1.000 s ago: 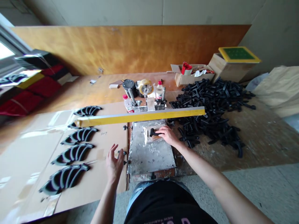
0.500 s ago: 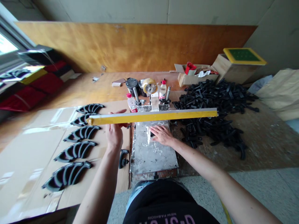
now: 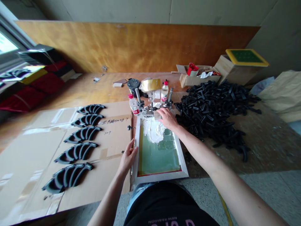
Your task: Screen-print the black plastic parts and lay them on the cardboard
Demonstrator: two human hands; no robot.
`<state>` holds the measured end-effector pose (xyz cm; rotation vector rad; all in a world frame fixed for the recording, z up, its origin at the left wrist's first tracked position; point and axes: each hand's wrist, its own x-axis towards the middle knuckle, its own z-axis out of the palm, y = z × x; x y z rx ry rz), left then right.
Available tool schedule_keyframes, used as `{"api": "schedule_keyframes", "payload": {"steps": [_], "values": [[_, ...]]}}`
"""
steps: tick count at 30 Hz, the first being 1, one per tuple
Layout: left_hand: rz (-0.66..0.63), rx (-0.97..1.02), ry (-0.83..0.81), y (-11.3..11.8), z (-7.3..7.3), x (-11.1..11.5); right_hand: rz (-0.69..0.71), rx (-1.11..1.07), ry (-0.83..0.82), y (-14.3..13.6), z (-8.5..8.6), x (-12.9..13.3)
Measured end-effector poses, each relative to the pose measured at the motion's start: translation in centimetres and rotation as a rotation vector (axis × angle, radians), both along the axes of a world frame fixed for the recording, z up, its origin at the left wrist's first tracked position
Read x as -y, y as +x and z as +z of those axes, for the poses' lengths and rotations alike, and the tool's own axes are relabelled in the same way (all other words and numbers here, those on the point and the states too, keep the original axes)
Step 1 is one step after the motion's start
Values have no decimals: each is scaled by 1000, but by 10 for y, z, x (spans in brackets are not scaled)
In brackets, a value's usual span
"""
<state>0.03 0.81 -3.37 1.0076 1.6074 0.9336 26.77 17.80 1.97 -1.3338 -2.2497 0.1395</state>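
Note:
A printing screen [image 3: 160, 163] with a pale metal frame and green mesh lies flat in front of me. White ink [image 3: 152, 131] is smeared over its far part. My right hand [image 3: 168, 118] is closed around a small flat squeegee [image 3: 158, 116] at the far end of the mesh. My left hand [image 3: 129, 155] rests against the frame's left side, fingers stretched and apart. Behind the screen stands a metal clamp stand [image 3: 148, 110] topped by a tape-wrapped weight [image 3: 151, 84]. Whatever lies under the screen is hidden.
Black curved handles [image 3: 75, 152] stand in several grouped rows on cardboard at left. A big heap of black handles [image 3: 211, 110] lies at right. Two red-capped bottles [image 3: 133, 104] and a black tub [image 3: 133, 84] stand behind. An open carton [image 3: 188, 80] is at back right.
The raised screen has come down flat. My left hand moved down and toward me to its left side. My right hand left the plate underneath and now grips the squeegee above the mesh.

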Motion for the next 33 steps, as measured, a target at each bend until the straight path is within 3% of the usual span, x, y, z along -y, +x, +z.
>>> {"api": "schedule_keyframes", "payload": {"steps": [3, 6, 10, 12, 14, 19, 22, 25, 27, 30, 33], "values": [[-29, -19, 14, 0, -17, -3, 20, 190, -131, -27, -8, -2], [5, -37, -13, -2, -21, -2, 37, 283, -127, -31, -18, 17], [23, -49, -18, -1, -19, 1, 351, 292, -60, -16, -18, 56], [15, -38, -12, 0, -17, 2, 500, 269, -50, -8, -12, 64], [10, -26, -12, 1, -15, 2, 537, 234, -57, -5, -7, 61], [3, 5, -18, 0, -8, 1, 364, 181, 24, -8, -20, 63], [0, 29, -36, 0, -4, 0, 442, 177, 33, -3, -28, 77], [-4, 41, -54, 1, 5, 0, 425, 112, -11, -3, -18, 71], [-13, 57, -62, 1, 17, 0, 313, 54, -48, -10, -4, 49], [-45, 97, -42, -3, 47, -1, 83, 36, -92, -12, 20, 6], [-19, 92, 36, -6, 82, -10, -145, -24, -116, 15, 32, -25]]}}
